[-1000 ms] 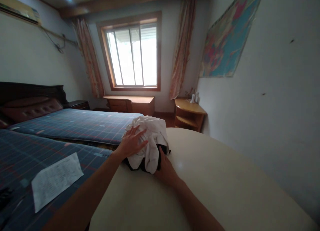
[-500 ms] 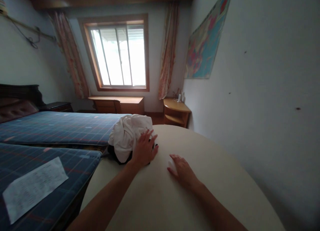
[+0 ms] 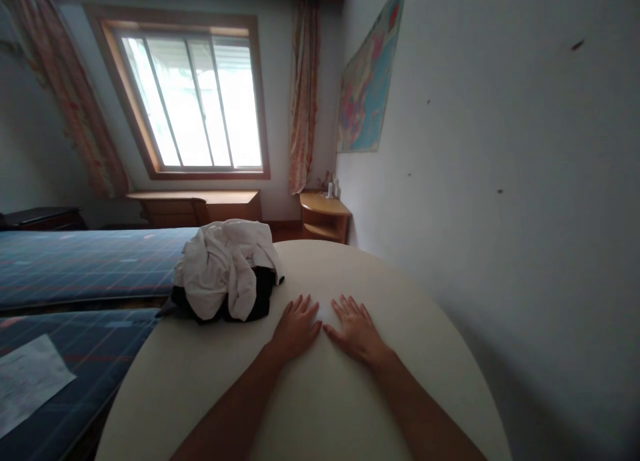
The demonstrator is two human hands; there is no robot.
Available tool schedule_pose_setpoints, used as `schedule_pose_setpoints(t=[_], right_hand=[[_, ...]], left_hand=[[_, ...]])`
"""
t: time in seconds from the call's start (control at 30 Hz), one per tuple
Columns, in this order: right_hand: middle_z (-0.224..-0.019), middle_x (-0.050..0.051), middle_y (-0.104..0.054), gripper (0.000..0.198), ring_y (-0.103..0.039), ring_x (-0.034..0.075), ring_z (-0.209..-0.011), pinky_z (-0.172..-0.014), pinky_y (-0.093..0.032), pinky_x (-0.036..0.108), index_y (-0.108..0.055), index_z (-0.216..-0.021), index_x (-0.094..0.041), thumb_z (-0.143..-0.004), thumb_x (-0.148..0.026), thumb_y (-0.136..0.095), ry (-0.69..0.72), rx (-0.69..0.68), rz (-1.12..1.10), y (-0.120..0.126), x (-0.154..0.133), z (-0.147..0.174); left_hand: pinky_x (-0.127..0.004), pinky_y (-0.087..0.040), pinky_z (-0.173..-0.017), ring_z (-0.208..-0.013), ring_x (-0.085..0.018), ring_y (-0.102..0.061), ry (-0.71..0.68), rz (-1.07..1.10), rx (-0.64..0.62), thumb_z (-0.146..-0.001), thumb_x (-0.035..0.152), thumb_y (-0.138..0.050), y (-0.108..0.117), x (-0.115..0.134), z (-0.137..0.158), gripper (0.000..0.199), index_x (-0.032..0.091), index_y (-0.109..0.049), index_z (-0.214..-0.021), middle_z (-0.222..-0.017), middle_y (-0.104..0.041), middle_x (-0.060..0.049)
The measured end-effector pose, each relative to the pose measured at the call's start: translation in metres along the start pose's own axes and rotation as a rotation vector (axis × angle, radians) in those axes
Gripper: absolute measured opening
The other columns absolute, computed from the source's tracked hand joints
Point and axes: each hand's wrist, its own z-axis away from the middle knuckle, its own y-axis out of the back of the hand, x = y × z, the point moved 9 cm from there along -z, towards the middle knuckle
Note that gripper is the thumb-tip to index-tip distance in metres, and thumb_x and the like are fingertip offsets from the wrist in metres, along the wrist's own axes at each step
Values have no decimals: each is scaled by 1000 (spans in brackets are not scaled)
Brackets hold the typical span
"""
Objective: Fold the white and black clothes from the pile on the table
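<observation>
My left hand lies palm down on the round cream table, its fingers spread and holding nothing. Beside it, my right hand also rests flat with fingers apart, the thumbs close together. A small whitish patch shows between the two hands, too faint to name. To the left of my left hand, and apart from it, sits a crumpled heap of white and black cloth at the table's left edge.
Left of the table are two blue plaid mattresses, the nearer one with a sheet of paper on it. A wall with a map runs along the right. Ahead are a desk and a corner shelf by the window.
My left hand has come away from the cloth heap and now lies flat beside my right hand. The right fingers have spread out flat. The view has turned a little to the right.
</observation>
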Motion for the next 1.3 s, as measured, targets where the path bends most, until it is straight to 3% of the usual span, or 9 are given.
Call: schedule_pose_setpoints(t=[0.57,0.7,0.8,0.9,0.97,1.03,1.17,1.3], right_hand=[[-164,12,-20,80,-12,29,-152,-121,-6,47,-30,-156,-19,-92,-67,-36,-17,-53,33,-2,0,1],[-164,11,-20,80,-12,28,-152,-121,-6,46,-30,-156,-19,-92,-67,-35,-22,-53,38,-2,2,0],[-164,11,-20,81,-12,29,-152,-121,-6,47,-30,-156,-19,-91,-67,-37,-28,-56,43,-2,2,0],[-164,11,-19,81,-12,29,-152,-121,-6,48,-30,-156,-19,-91,-66,-37,-27,-65,46,-2,1,0],[-164,11,-20,80,-13,29,-152,-121,-7,48,-31,-156,-18,-91,-66,-38,-26,-69,44,-2,0,1],[-164,11,-21,80,-13,29,-152,-121,-7,48,-32,-155,-18,-91,-65,-38,-24,-67,41,-1,0,1],[-163,12,-21,79,-14,29,-152,-121,-7,48,-33,-155,-18,-92,-65,-38,-24,-67,42,-1,0,1],[-163,12,-21,79,-14,30,-151,-121,-7,49,-32,-155,-17,-92,-65,-39,-22,-62,43,-2,0,0]], left_hand=[[-49,-27,-118,-146,-32,-31,-2,-20,-21,-99,38,-45,0,2,1,49,19,-48,-144,-156,-39,-15],[-47,-29,-117,-144,-30,-36,14,-1,22,-97,34,-49,3,3,1,46,20,-52,-140,-153,-44,-13],[-45,-29,-118,-141,-28,-40,56,-11,178,-93,29,-54,33,0,-3,44,19,-57,-136,-149,-49,-12],[-44,-27,-119,-142,-27,-38,129,-71,438,-92,26,-53,89,-13,-2,44,18,-59,-135,-151,-46,-12],[-45,-25,-120,-144,-29,-33,239,-126,611,-91,26,-54,127,-31,6,45,17,-60,-134,-155,-40,-13],[-50,-25,-119,-146,-35,-27,383,-177,705,-89,27,-56,152,-54,16,47,18,-59,-135,-159,-31,-14],[-58,-25,-116,-146,-42,-25,563,-260,685,-86,29,-59,157,-87,29,58,12,-52,-141,-158,-30,-21],[-60,-20,-117,-144,-41,-27,569,-289,683,-87,24,-53,150,-90,30,57,3,-48,-140,-150,-43,-22]])
